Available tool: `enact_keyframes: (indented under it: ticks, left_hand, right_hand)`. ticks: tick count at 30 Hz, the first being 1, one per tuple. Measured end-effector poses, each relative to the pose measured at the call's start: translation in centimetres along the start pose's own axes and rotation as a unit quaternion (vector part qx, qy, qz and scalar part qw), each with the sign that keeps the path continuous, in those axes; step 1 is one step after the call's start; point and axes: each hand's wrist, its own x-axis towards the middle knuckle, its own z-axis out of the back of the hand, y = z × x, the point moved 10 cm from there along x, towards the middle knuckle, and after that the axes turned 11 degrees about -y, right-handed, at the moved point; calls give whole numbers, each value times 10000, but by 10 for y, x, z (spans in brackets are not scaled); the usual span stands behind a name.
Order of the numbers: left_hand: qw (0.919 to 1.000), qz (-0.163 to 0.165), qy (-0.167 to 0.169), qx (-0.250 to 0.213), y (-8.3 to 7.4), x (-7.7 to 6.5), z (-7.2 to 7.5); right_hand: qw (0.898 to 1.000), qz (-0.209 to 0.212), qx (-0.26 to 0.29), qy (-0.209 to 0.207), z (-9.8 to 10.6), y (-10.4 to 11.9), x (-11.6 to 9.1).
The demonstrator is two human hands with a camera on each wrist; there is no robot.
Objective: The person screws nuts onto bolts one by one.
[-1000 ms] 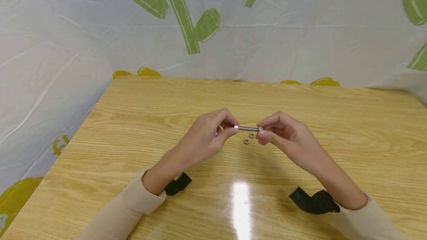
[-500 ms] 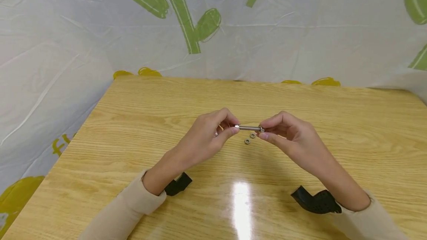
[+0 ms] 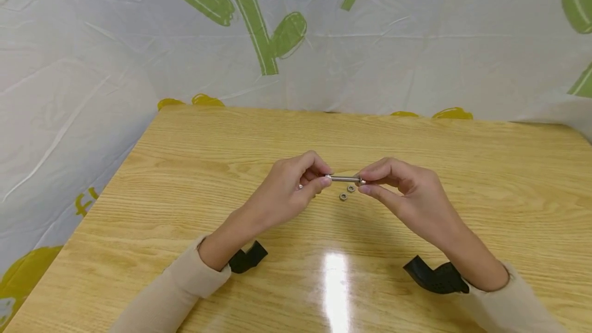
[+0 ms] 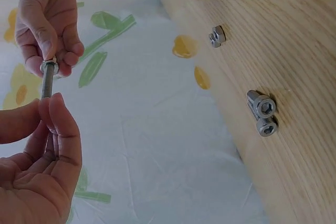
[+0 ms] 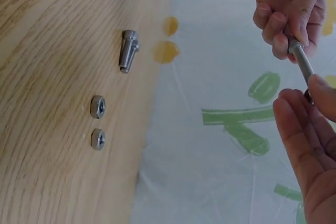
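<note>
A silver bolt (image 3: 345,179) is held level above the table between both hands. My left hand (image 3: 287,186) pinches its head end between thumb and fingers. At the threaded end, my right hand (image 3: 407,191) pinches a hex nut (image 4: 49,65), which sits around the bolt's tip. In the right wrist view the bolt shaft (image 5: 302,60) runs from one hand's fingers to the other's, the nut mostly covered there. Below the right fingertips, two loose nuts (image 3: 343,197) lie on the wooden table (image 3: 222,137).
Two socket-head bolts (image 4: 265,107) lie side by side on the table, mostly hidden behind the left hand in the head view. Black wrist mounts (image 3: 437,274) sit under the sleeves. A white sheet with painted plants (image 3: 370,66) hangs behind the table.
The right thumb and fingers have shifted slightly around the nut at the bolt's tip. The left hand has stayed nearly still, and the loose nuts have not moved.
</note>
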Motion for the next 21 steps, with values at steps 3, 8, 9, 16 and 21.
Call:
enact_keyframes:
  ticks: [3,8,9,16,21]
  left_hand:
    - [9998,133,75,-113,1,-1,-1]
    - [9990,285,132,-321,0,-2,-1]
    - [9988,303,133,-351,0,-2,0]
    - [9976,391,71,-571,-1,-3,2]
    - [9952,575,-107,-789,1,-3,5]
  right_hand:
    - [9995,158,276,22,1,2,-1]
    - [9985,328,443,15,3,6,-1]
    - [9985,362,417,11,3,7,-1]
    - [9987,496,115,-89,5,10,1]
    - [9988,474,-4,-112,3,9,0]
